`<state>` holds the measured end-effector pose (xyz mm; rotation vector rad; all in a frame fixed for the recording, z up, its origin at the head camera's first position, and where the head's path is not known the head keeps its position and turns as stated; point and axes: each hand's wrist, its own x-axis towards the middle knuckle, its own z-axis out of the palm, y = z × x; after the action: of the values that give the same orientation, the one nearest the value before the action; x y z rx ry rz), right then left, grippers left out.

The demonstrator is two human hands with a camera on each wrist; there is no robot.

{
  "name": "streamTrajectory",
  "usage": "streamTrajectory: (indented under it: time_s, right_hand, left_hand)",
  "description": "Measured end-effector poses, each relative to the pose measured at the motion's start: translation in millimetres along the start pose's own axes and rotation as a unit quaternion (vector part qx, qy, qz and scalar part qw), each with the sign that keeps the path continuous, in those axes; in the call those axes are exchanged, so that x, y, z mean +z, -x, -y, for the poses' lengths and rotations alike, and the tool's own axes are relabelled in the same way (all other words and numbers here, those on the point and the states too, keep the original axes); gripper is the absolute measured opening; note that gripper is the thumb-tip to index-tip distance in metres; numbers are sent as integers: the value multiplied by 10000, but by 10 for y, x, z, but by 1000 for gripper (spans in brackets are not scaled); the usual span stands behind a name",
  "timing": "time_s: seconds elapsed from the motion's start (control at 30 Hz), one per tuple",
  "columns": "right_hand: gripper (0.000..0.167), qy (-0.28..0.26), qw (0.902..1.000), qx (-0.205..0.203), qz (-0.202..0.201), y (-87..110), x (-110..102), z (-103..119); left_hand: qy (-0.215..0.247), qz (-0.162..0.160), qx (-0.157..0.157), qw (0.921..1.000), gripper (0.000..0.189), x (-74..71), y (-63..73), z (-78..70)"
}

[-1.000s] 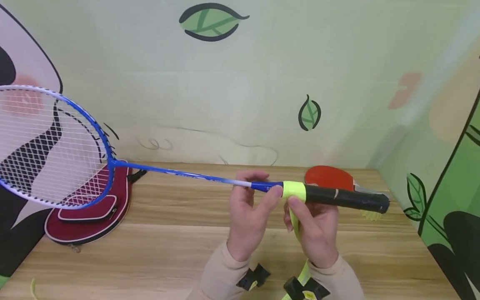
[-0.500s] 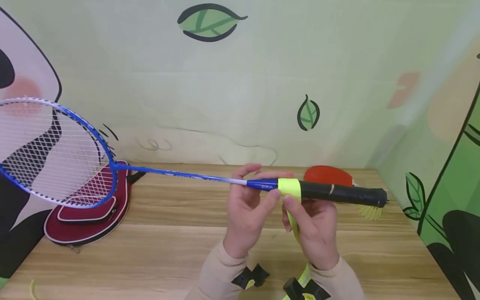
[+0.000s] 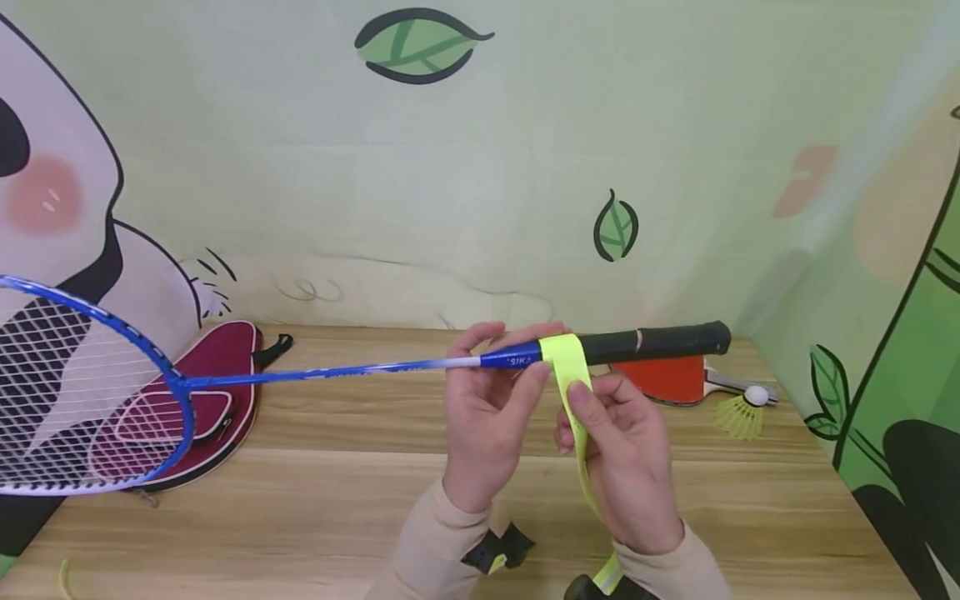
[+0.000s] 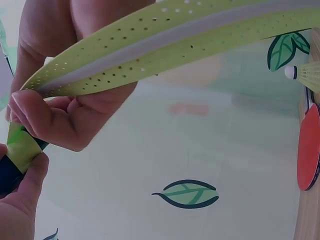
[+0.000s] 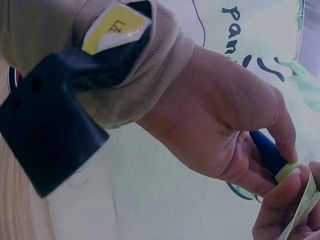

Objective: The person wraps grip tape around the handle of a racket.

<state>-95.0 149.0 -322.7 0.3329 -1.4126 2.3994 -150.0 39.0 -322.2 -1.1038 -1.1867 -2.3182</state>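
In the head view a blue and white badminton racket (image 3: 258,378) is held above the table, its head at the left. My left hand (image 3: 483,425) grips it at the blue cone (image 3: 512,357), thumb in front. Neon yellow grip tape (image 3: 567,360) lies around the top of the black handle (image 3: 660,340) and hangs down from it. My right hand (image 3: 633,462) pinches the hanging tape between thumb and fingers, just below the handle. The left wrist view shows the perforated underside of the tape strip (image 4: 125,57) with a pale stripe along its middle.
Behind the racket head lies a maroon zip case (image 3: 225,358). A red table tennis bat (image 3: 667,382) and a yellow shuttlecock (image 3: 744,410) lie at the back right of the wooden table (image 3: 360,500). A small yellow strip (image 3: 65,577) is at the front left.
The racket has tilted and turned: its head sank and its handle end rose, uncovering the bat and shuttlecock. My right hand has drawn the tape slightly down and away from the handle.
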Motion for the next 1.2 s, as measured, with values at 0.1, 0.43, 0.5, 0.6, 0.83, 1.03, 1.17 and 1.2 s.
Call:
streamTrajectory:
  time_s: [0.1, 0.43, 0.5, 0.6, 0.83, 1.03, 1.17, 1.2]
  right_hand:
    - [9, -31, 10000, -13, 3, 9, 3, 8]
    - [5, 285, 9993, 91, -209, -15, 26, -25]
    - [5, 336, 9992, 76, -205, -23, 23, -35]
    - [4, 394, 9991, -11, -137, -31, 15, -46]
    - [1, 317, 9993, -154, -79, -26, 4, -55]
    - [25, -156, 9991, -350, 205, -31, 4, -75]
    - [40, -417, 9952, -681, 565, -55, -16, -87]
    - [42, -501, 9937, -756, 654, -59, -23, -91]
  left_hand:
    - [-18, -21, 53, 10000, 40, 3, 4, 4]
    - [-106, -131, 309, 9994, 40, 37, 12, 19]
    - [-140, -138, 344, 9992, 39, 39, 12, 22]
    - [-148, -158, 385, 9990, 37, 39, 12, 23]
    - [-124, -276, 337, 9990, 40, 36, 15, 18]
    - [-70, -400, 281, 9988, 39, 43, 17, 19]
    - [-145, -569, 294, 9978, 38, 60, 26, 23]
    - [-181, -630, 281, 9975, 38, 64, 32, 25]
